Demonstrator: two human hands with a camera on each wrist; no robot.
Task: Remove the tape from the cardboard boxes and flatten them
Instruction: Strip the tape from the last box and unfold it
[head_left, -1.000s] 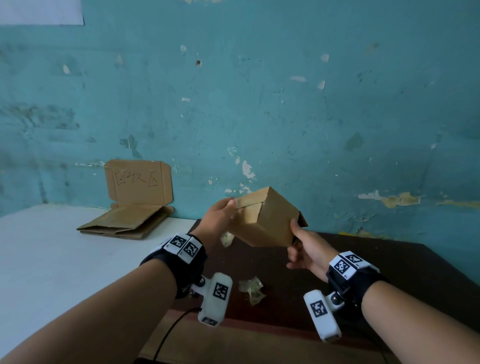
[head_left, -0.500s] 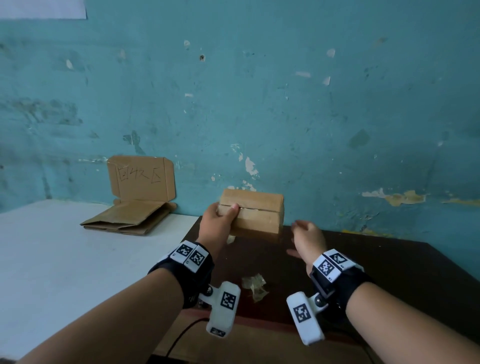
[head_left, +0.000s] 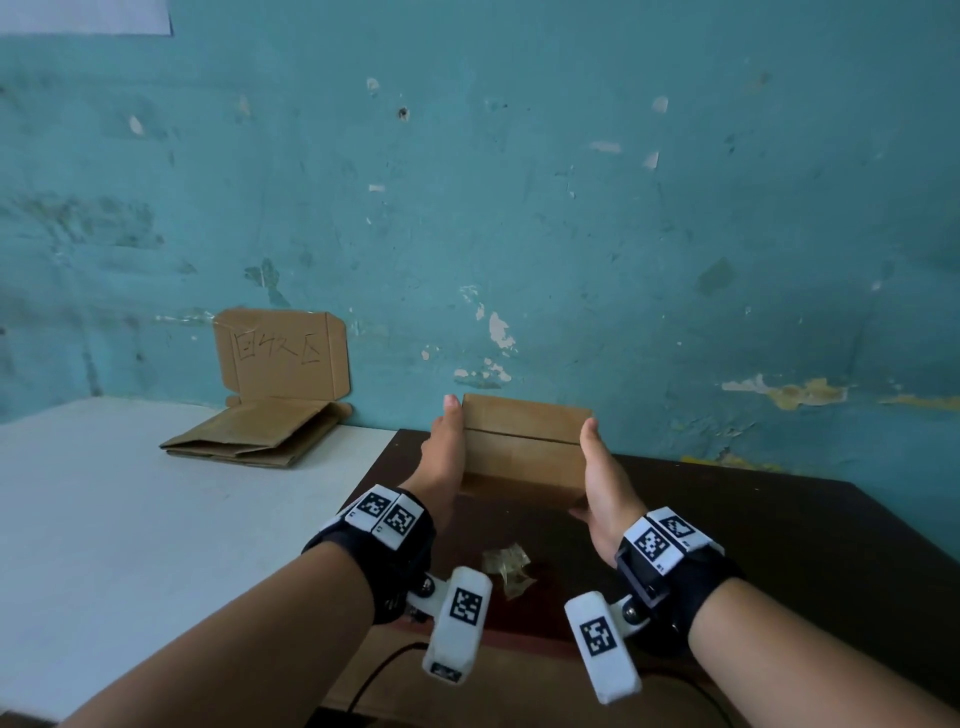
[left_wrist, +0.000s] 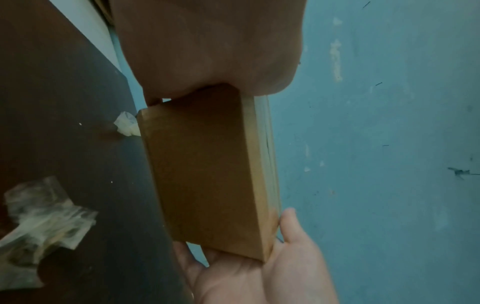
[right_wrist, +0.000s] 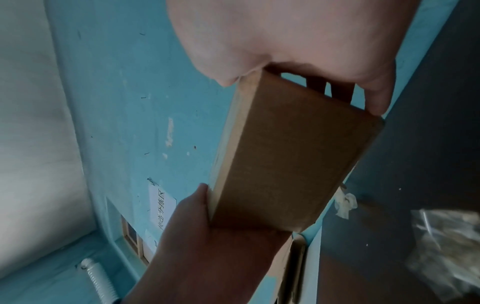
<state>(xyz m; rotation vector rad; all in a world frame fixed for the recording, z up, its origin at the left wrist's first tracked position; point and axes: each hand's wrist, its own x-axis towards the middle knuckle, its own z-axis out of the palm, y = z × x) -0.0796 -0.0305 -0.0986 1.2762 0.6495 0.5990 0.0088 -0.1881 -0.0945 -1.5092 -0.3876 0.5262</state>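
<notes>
Looking down from the head view, the person holds a small cardboard box (head_left: 522, 449) between both hands above the far edge of a dark bench (head_left: 779, 545), close to a teal wall (head_left: 571, 208). The left hand (head_left: 444, 462) presses flat against the box's left end with its fingers (head_left: 451, 410) straight and together; the right hand (head_left: 602, 483) lies against the right end in the same way. A seam runs across the box's top face. A crumpled piece of clear tape (head_left: 506, 566) lies on the bench between the wrists. To the left, on a white bench (head_left: 104, 519), sits a stack of flattened cardboard (head_left: 254, 434), with a cardboard sign (head_left: 283, 356) bearing handwritten characters propped against the wall behind it.

From the left wrist view, the box (left_wrist: 207, 174) spans from the left palm (left_wrist: 207, 51) at the top to the right hand (left_wrist: 259, 267) at the bottom, whose thumb runs up along the box's edge. The tape (left_wrist: 39, 216) lies blurred on the bench, and a second scrap (left_wrist: 126, 123) shows just beside the box.

From the right wrist view, the box (right_wrist: 285, 154) lies between the right palm (right_wrist: 285, 30) and the left hand (right_wrist: 207, 246). Right fingers (right_wrist: 376, 98) reach past the box's end, wrapping loosely around it.
</notes>
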